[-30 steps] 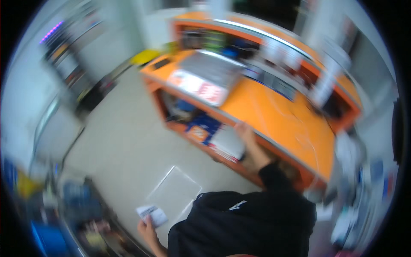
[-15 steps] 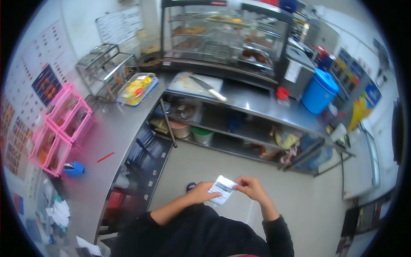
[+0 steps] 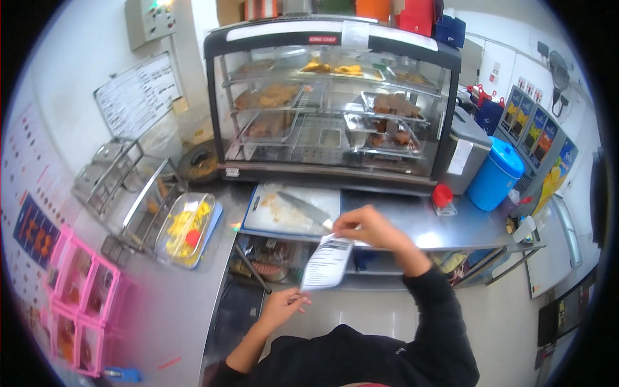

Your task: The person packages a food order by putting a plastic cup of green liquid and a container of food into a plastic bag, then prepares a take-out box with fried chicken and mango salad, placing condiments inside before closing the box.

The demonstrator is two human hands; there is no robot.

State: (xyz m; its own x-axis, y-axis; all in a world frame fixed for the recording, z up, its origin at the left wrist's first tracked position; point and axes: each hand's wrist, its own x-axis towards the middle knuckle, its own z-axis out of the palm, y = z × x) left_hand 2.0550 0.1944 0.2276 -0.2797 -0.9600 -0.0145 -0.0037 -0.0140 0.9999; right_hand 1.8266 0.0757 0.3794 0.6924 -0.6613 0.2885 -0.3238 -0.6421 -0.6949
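In the head view, the right hand pinches the top edge of a printed white paper slip between thumb and fingers, while the left hand has curled fingers at its lower corner, though whether they grip it I cannot tell. The slip hangs tilted in front of the steel counter, where a knife lies on a white cutting board.

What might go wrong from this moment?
The knife lies on the white cutting board, its handle beside the right hand in this view; the hand might brush it. The paper slip, held near its top by that hand, might crease or tear if the left hand, at its lower end, tugs.
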